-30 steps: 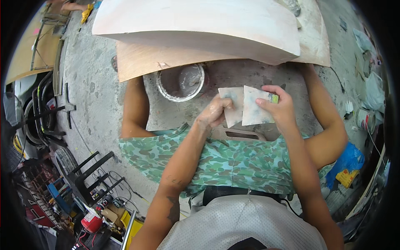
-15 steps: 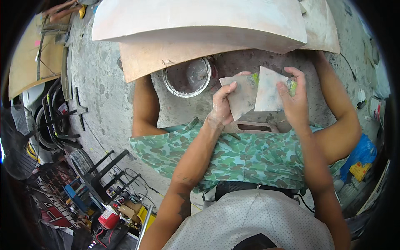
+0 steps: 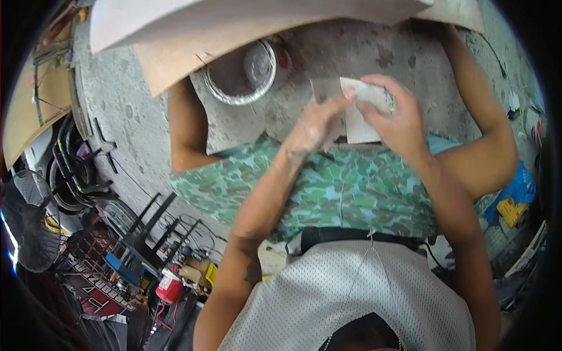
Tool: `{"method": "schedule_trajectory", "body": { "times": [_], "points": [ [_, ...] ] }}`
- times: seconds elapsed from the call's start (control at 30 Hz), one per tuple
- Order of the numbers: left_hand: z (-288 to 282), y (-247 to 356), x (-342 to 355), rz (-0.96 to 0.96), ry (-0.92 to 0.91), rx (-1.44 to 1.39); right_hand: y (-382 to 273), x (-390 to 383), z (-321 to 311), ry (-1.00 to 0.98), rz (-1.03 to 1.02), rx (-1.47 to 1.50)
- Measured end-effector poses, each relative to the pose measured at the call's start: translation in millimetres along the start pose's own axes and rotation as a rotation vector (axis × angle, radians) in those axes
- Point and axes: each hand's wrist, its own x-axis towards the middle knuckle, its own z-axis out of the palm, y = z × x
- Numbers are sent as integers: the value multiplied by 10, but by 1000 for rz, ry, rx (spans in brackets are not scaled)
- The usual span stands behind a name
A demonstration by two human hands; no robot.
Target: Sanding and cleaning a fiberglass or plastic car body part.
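Note:
My left hand [image 3: 310,127] grips a flat, square putty spreader [image 3: 326,89], blurred by motion and partly behind the other one. My right hand [image 3: 403,114] pinches a second pale spreader [image 3: 362,127], smeared with whitish filler, thumb on its face. The two blades overlap between my hands, above my lap; whether they touch I cannot tell. Left of them, on the concrete, stands a round open can [image 3: 241,99] with a filler-smeared rim. Its far side is tucked under the edge of a tan panel [image 3: 167,61].
A large whitish curved piece [image 3: 175,23] lies over the panel ahead. Lower left are a black metal frame [image 3: 140,248], cables and a red canister [image 3: 168,286]. A blue plastic bag [image 3: 525,182] sits on the right, beyond my knee.
My hands have come closer together, and the spreaders, apart before, now overlap. The view has shifted, so the can and panel appear higher and further left.

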Motion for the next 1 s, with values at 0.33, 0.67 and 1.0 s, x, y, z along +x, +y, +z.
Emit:
{"method": "schedule_trajectory", "body": {
  "times": [0.33,0.67,1.0],
  "points": [
    [-157,-9,-7,-146,20,211,136,7,78,-124,178,154],
    [-13,-66,-11,-74,22,-24,-38,98,332,116,-95,12],
    [-11,-109,65,-62,26,46,-11,73,211,-118,236,266]
  ]
}}
